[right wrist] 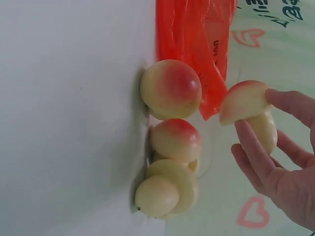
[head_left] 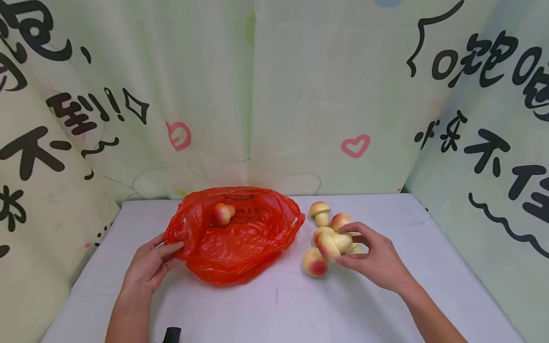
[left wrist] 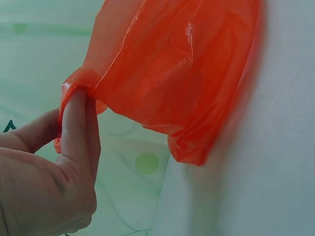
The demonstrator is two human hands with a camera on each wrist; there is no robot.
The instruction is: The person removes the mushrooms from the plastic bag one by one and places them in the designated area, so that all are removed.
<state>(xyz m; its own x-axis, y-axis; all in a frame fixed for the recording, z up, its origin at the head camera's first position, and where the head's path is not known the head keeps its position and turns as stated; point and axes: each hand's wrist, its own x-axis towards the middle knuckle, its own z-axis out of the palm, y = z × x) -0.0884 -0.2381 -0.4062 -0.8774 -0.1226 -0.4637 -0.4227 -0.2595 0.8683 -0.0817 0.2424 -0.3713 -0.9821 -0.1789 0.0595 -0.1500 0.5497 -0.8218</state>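
Note:
A red plastic bag lies with its mouth spread wide on the table, and one toy mushroom with a red-tinged cap shows inside it. My left hand pinches the bag's left rim between thumb and fingers; in the left wrist view the thin red film folds over the fingertips. To the right of the bag, my right hand holds a cream mushroom with a reddish cap between thumb and fingers, lifted off the table. Several similar mushrooms lie grouped beneath and beside it, some partly hidden by the hand.
The white table runs back to a pale green printed curtain, which also hangs at both sides. A small black object shows at the bottom edge of the head view. One mushroom stands at the back of the group.

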